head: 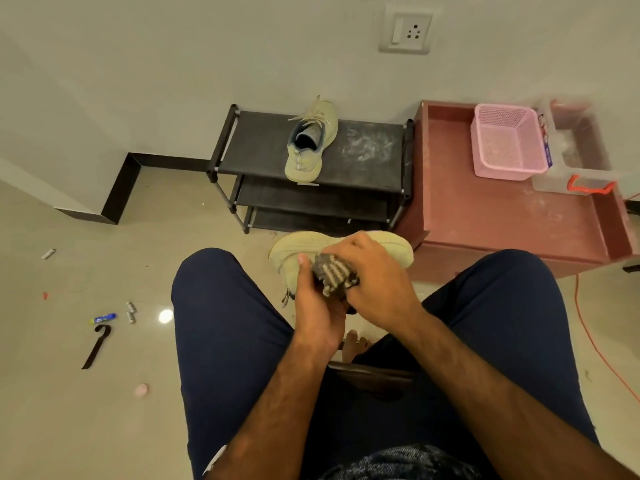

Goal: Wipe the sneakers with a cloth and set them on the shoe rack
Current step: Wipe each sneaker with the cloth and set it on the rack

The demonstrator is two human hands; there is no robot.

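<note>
Sneaker [308, 245] gripped in my left hand [317, 306], cloth [334, 271] clutched in my right hand [375, 275]; hard rubbing may twist it loose.

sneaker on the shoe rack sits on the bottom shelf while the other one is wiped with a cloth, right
No: the head view shows that sneaker on the top shelf of the shoe rack; the other sneaker is wiped with a cloth.
</note>
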